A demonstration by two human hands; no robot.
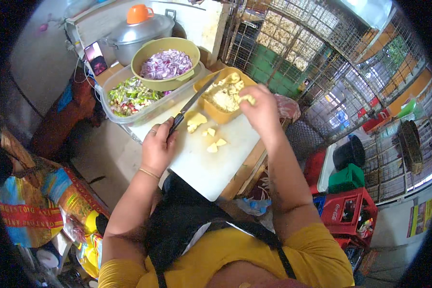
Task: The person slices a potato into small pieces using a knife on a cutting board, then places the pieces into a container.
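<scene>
My left hand (159, 145) grips the black handle of a kitchen knife (194, 99), its blade pointing up and away over the white cutting board (201, 172). In my right hand (259, 108) are pale yellow pieces (247, 99), held over the right side of a yellow-orange plastic container (221, 116). That container holds more pale yellow pieces, possibly peeled ginger. On the board, between my hands, lie a larger yellow chunk (196, 119) and several small cut pieces (212, 147).
A clear plastic bin (106, 108) holds chopped green and red vegetables. An olive basin (136, 64) of sliced red onion rests on it. Behind are a lidded metal pot (140, 32), an orange cup (138, 14) and a phone (95, 58). Wire mesh (291, 32) stands beyond; red crates (345, 212) are at right.
</scene>
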